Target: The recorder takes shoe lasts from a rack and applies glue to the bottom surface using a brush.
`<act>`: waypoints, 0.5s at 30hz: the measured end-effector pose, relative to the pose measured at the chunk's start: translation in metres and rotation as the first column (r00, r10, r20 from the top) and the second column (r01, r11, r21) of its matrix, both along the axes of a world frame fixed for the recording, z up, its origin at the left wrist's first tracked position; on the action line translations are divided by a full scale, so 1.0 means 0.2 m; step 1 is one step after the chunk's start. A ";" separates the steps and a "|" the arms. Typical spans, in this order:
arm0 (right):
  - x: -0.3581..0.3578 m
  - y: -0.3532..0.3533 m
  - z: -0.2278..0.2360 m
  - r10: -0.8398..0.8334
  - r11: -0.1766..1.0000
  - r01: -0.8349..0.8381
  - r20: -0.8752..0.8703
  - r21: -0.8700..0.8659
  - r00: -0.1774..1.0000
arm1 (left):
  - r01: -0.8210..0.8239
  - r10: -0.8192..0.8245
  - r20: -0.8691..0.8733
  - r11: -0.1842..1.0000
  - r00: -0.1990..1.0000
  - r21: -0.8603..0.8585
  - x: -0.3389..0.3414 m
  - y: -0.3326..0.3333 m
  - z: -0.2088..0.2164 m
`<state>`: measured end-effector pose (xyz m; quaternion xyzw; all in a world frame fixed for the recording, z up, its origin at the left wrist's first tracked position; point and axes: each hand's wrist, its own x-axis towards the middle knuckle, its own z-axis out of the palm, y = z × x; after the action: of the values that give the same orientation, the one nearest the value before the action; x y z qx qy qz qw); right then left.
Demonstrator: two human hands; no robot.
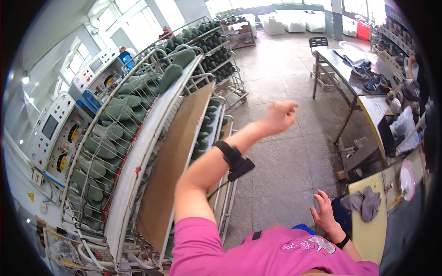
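Right hand [325, 210] open beside grey cloth [366, 202].

**Screens, a warning sign and bins around the shop floor**

Along the left wall stands a row of white control cabinets. The nearest control cabinet [51, 126] carries a small grey rectangular screen [49, 126] with round yellow-and-black dials below it. A farther cabinet screen [95, 65] sits higher up the row, also grey and rectangular. Low on the wall, a small yellow triangular warning sign [30, 197] shows. At the far end of the room stand white boxy containers [294, 20] and one red bin [363, 31].
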<state>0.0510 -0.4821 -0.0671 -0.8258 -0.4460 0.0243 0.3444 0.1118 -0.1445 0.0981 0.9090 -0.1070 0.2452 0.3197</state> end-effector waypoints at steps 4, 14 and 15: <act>0.20 0.10 -0.06 0.049 0.997 -0.051 -0.037 -0.050 0.998 | -0.060 0.047 0.113 0.991 0.992 0.121 -0.01 0.42 0.38; 0.78 0.70 -0.16 0.262 0.965 -0.260 -0.165 0.033 0.951 | -0.701 0.727 0.075 0.622 0.683 0.350 -0.41 1.53 0.80; 0.85 0.79 -0.15 0.310 0.950 -0.307 -0.226 0.046 0.924 | -0.710 0.737 0.079 0.608 0.671 0.354 -0.45 1.62 0.79</act>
<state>0.2201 -0.3232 -0.0980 -0.7351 -0.5274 0.1717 0.3899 0.0226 0.1802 0.2556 0.9246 0.2390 0.2955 0.0271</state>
